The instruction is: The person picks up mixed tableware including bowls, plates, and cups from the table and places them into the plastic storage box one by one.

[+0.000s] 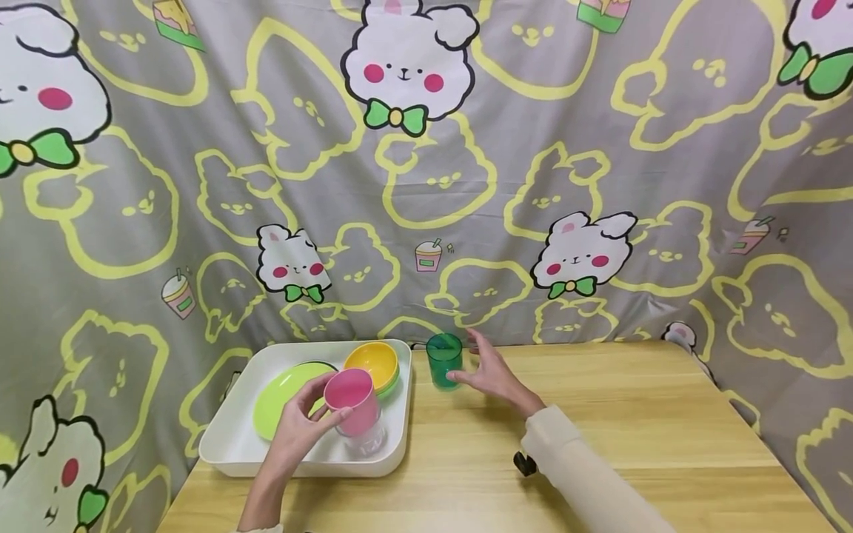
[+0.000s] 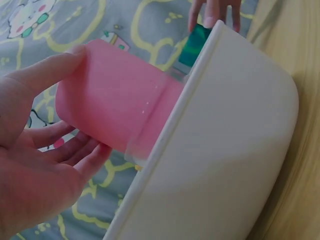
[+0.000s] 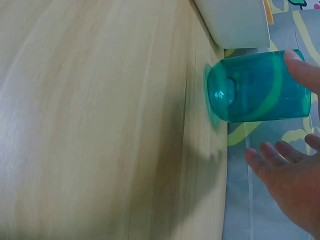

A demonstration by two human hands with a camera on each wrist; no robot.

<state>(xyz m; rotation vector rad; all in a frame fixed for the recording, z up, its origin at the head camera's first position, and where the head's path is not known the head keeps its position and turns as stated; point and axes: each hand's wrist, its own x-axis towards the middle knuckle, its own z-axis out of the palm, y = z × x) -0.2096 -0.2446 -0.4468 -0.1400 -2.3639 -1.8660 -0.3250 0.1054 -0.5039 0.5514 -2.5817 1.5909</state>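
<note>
My left hand (image 1: 301, 423) holds a pink cup (image 1: 352, 402) near its rim, thumb on one side and fingers on the other. The pink cup's lower part sits inside a clear cup (image 1: 368, 440) over the white tray (image 1: 220, 453). In the left wrist view the tray's wall hides the lower end of the clear cup. A see-through green cup (image 1: 444, 364) stands upright on the table, just right of the tray. Beside it is my right hand (image 1: 492, 371), fingers spread apart and thumb overlapping the cup's side; the right wrist view shows the fingers clear of it (image 3: 295, 175).
Inside the tray lie a lime-green plate (image 1: 276, 403) and a yellow bowl (image 1: 373, 363) stacked on a green one. The wooden table (image 1: 640, 429) extends to the right. A patterned curtain (image 1: 460, 185) hangs along the table's back edge.
</note>
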